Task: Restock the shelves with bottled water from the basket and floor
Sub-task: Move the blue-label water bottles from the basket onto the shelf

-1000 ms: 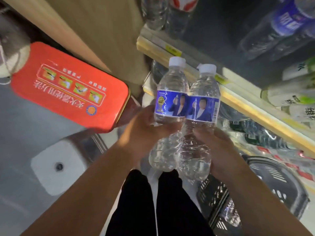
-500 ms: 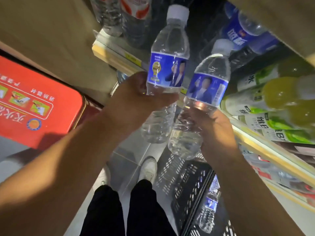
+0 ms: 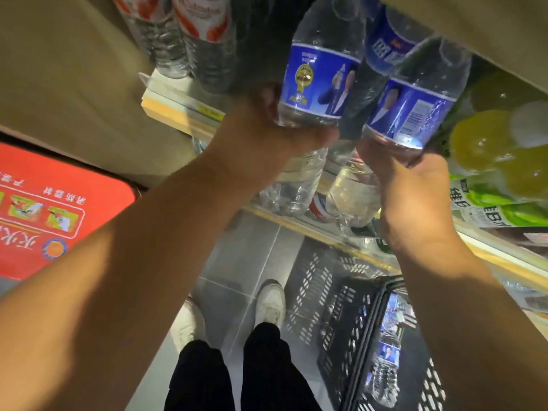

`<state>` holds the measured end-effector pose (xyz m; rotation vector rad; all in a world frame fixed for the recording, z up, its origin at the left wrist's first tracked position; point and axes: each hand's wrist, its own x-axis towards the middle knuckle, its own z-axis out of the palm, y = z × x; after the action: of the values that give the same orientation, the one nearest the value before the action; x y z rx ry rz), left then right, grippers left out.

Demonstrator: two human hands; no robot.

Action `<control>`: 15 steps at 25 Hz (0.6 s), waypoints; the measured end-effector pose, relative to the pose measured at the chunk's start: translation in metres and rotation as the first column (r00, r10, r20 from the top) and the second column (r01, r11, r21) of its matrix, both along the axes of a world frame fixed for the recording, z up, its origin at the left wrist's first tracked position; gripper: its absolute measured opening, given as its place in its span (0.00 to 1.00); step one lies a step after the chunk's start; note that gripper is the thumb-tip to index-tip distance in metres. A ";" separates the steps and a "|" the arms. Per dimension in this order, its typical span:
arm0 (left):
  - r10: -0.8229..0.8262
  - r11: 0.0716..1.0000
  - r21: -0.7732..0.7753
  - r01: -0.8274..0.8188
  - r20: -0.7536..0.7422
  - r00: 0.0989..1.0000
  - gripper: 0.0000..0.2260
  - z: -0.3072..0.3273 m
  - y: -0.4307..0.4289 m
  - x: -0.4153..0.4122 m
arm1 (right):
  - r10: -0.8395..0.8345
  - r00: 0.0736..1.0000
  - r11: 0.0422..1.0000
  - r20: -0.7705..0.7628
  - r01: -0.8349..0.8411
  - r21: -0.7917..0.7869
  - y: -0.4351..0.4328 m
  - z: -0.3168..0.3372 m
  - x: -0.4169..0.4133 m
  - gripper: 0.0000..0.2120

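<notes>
My left hand (image 3: 264, 134) grips a clear water bottle with a blue label (image 3: 318, 81) around its middle. My right hand (image 3: 415, 185) grips a second blue-labelled water bottle (image 3: 415, 108) beside it. Both bottles are raised, tops pointing into the dark opening of the shelf (image 3: 181, 105), and their caps are out of sight. Down on the floor stands a black slotted basket (image 3: 332, 307) with another blue-labelled bottle (image 3: 385, 360) lying inside.
Red-labelled bottles (image 3: 189, 28) stand on the shelf at the left. Another blue-labelled bottle (image 3: 385, 43) sits behind the two held ones. Yellow-green drink bottles (image 3: 489, 149) fill the shelf at the right. A red box (image 3: 44, 209) is at the left. My shoes (image 3: 269, 304) stand on grey tiles.
Both hands have lifted the two bottles up and forward into the shelf opening; their caps have passed out of view. The view has tilted further toward the shelf.
</notes>
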<state>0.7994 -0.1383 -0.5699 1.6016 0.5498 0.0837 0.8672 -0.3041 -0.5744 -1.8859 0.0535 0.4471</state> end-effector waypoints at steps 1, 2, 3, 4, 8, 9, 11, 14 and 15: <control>-0.011 1.000 -0.002 0.011 0.020 1.000 0.17 0.000 0.000 0.003 | -0.031 0.999 0.999 0.026 0.030 0.033 0.002 0.000 0.001 0.08; -0.016 1.000 -0.002 0.016 0.040 0.999 0.17 -0.002 0.000 0.005 | -0.065 0.996 0.996 0.055 0.061 0.068 0.005 -0.001 0.003 0.06; -0.013 1.000 0.002 0.013 0.052 0.999 0.18 -0.003 0.000 0.006 | -0.107 0.991 0.989 0.078 0.098 0.109 0.008 -0.002 0.004 0.06; -0.007 1.000 0.009 0.007 0.061 0.998 0.18 -0.003 0.001 0.008 | -0.148 0.984 0.978 0.099 0.131 0.163 0.012 0.000 0.005 0.10; -0.008 1.000 0.013 0.007 0.090 0.996 0.20 -0.003 0.004 0.016 | -0.209 0.962 0.961 0.176 0.169 0.220 0.018 0.004 0.013 0.26; -0.005 0.999 0.034 0.002 0.085 0.996 0.21 -0.002 0.003 0.019 | -0.200 0.958 0.967 0.205 0.160 0.198 0.018 0.005 0.014 0.26; 0.003 0.999 0.052 -0.009 0.103 0.995 0.22 -0.001 0.004 0.025 | -0.188 0.950 0.972 0.251 0.143 0.189 0.015 0.003 0.020 0.26; -0.008 0.999 0.051 0.003 0.087 0.996 0.21 0.001 0.001 0.027 | -0.251 0.944 0.949 0.213 0.196 0.247 0.012 -0.008 0.023 0.26; -0.022 0.998 0.062 0.018 0.072 0.997 0.20 0.002 -0.001 0.027 | -0.264 0.941 0.946 0.210 0.211 0.246 0.012 -0.009 0.023 0.26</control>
<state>0.8264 -0.1394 -0.5680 1.6572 0.4788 0.1449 0.8901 -0.2924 -0.5837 -1.6751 0.0683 0.0522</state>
